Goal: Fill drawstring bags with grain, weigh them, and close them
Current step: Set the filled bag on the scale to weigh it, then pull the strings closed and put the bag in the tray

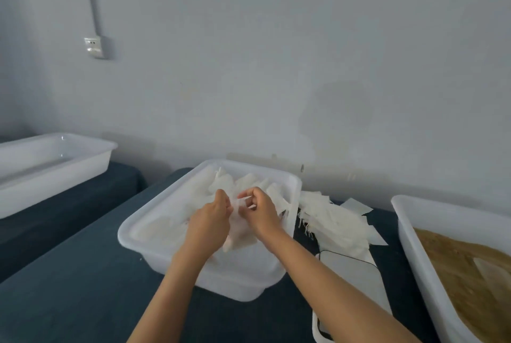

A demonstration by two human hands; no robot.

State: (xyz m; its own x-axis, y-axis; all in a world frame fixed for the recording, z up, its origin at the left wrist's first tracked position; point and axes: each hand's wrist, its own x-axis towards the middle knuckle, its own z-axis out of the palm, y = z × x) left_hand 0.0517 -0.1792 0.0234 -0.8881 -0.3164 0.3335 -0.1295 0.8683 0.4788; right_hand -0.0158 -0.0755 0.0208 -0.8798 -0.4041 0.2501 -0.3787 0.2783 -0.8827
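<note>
On a dark blue table [83,282] by a gray wall [276,52], a white tub [41,171] sits left, both hands, left [210,218] and right [260,211], pinch a white bag [239,228] over the middle tub [154,229], and grain [464,268] fills the right tub [409,235].

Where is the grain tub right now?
In the head view, the grain tub sits at the far right on the dark table, right of the loose bags.
</note>
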